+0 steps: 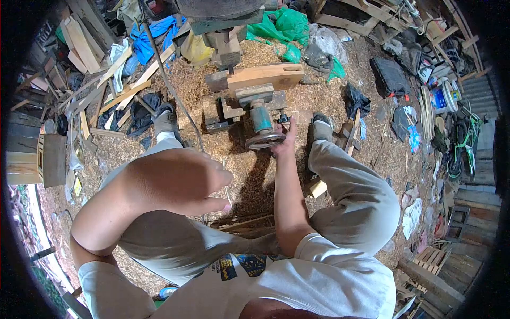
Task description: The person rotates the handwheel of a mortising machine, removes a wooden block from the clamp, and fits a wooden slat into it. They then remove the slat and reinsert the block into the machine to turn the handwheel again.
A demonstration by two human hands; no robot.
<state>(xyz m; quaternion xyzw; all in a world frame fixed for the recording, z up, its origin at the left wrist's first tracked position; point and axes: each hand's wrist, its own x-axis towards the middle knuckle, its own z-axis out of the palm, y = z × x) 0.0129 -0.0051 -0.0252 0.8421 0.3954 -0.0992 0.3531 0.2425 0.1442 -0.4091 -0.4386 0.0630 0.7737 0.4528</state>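
My left hand, large and close to the camera, is closed with curled fingers over a long thin metal lever; the grip itself is hidden. My right hand is at the right rim of a metal handwheel, its fingers closed about the edge, one finger pointing up beside a small black knob. Behind the wheel is a worn green vise body. A wooden workpiece with a slot near its right end sits behind the vise jaw, beneath the machine's tool.
The machine head overhangs at the top. My legs straddle the vise on a floor of wood shavings. Scrap boards lie left. Green plastic, a black case and a green bicycle are farther off.
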